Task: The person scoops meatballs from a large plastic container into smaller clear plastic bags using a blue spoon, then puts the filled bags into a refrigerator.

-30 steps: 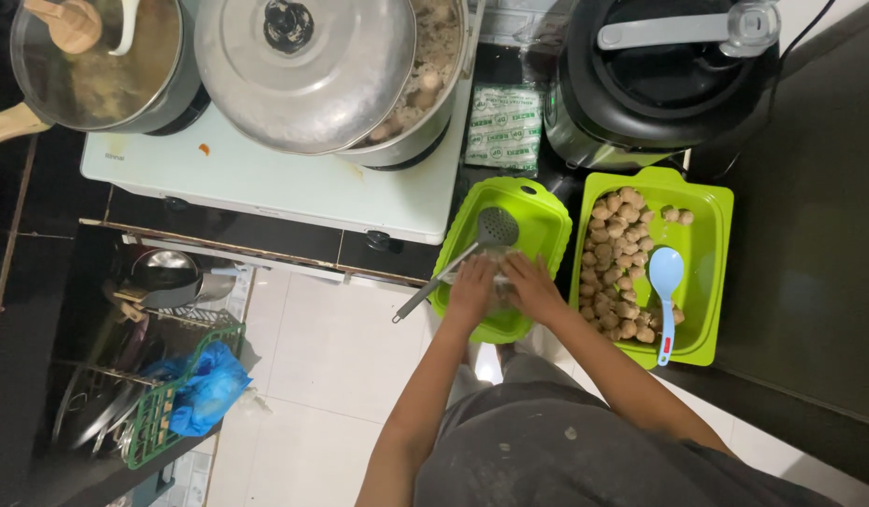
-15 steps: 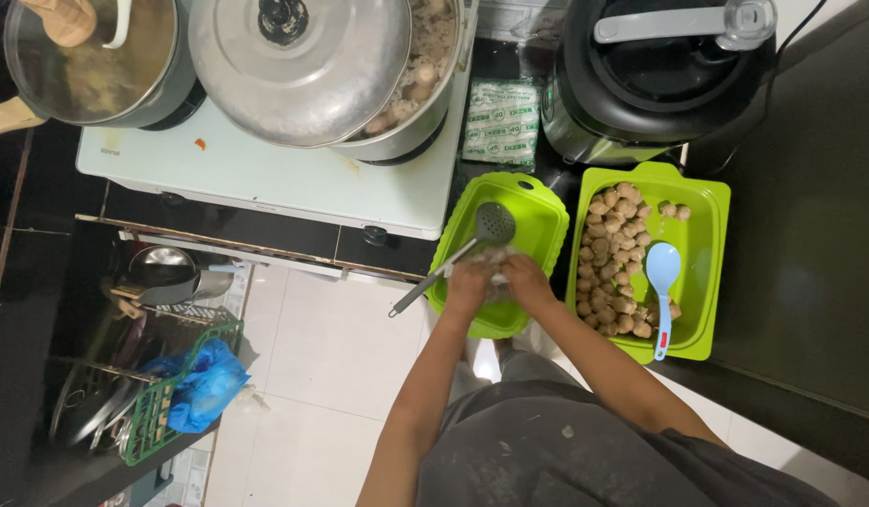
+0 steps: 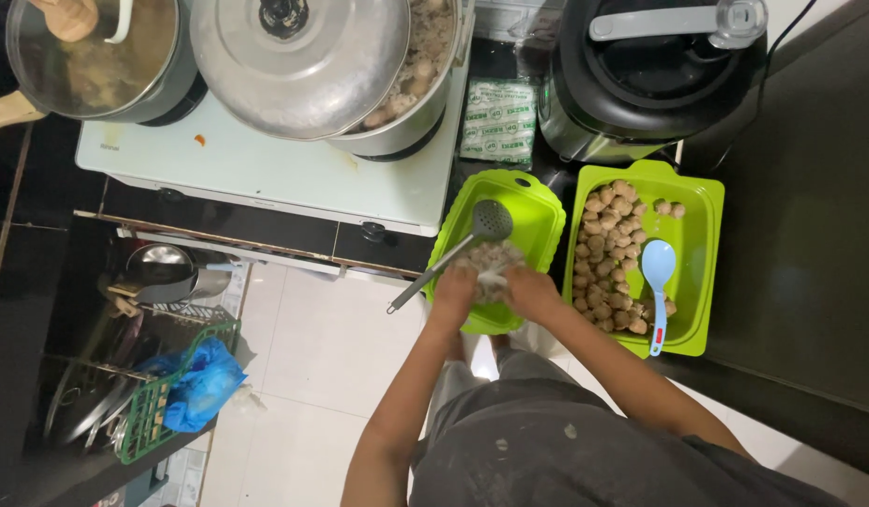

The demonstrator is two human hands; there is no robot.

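Hands at centre frame: left hand (image 3: pixel 453 293) and right hand (image 3: pixel 531 291) close together, both pinching a clear bag of meatballs (image 3: pixel 491 266) over the left green tray (image 3: pixel 538 211). Skimmer ladle (image 3: pixel 492 222) lies across that tray, handle pointing lower left. Right green tray (image 3: pixel 699 235), centre right, holds a heap of loose meatballs (image 3: pixel 608 253) and a blue spoon (image 3: pixel 658 268). Progress, judged: one bag partly filled; most meatballs remain unbagged. Lidded pot (image 3: pixel 298 61), upper centre.
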